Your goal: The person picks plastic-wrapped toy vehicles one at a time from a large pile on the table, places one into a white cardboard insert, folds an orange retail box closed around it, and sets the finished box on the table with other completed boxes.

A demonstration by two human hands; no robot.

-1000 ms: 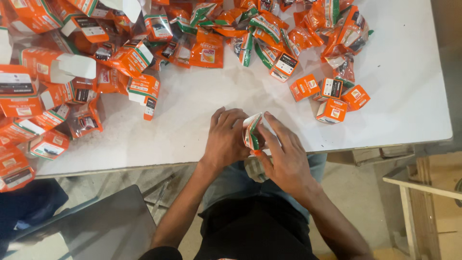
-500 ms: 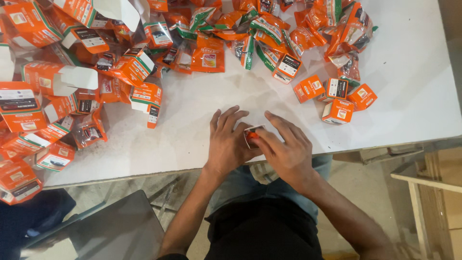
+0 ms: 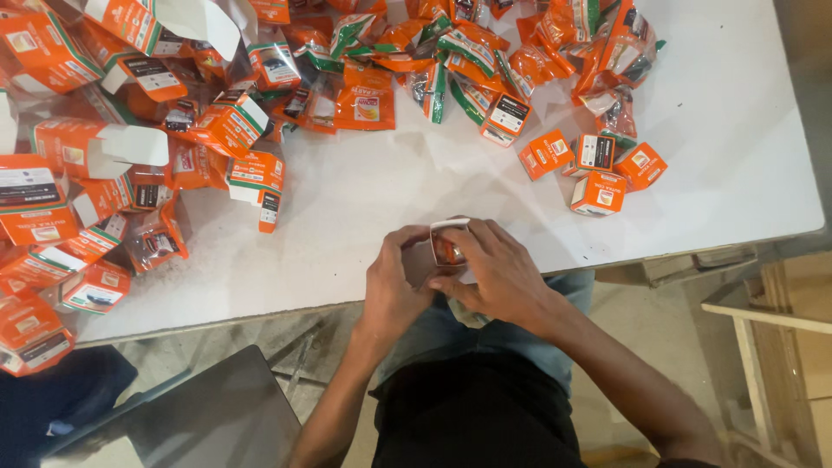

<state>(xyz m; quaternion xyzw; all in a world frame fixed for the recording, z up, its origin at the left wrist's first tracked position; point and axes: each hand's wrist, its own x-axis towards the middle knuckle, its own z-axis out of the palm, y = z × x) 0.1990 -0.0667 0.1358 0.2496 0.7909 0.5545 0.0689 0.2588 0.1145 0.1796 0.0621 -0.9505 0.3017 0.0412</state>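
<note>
Both hands, left hand (image 3: 394, 282) and right hand (image 3: 498, 273), grasping small orange carton (image 3: 446, 247) at near edge of white table (image 3: 737, 147); loose cartons (image 3: 598, 169) far right; risk: carton slipping off edge if grip loosens

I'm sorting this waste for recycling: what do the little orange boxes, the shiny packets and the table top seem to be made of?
The small box between the left hand and right hand looks like thin printed cardboard: folded flaps, white inside. The closed boxes match. The packets seem glossy plastic film, crinkled and reflective. The table shows a smooth white matt top, perhaps laminate; unclear.
</note>
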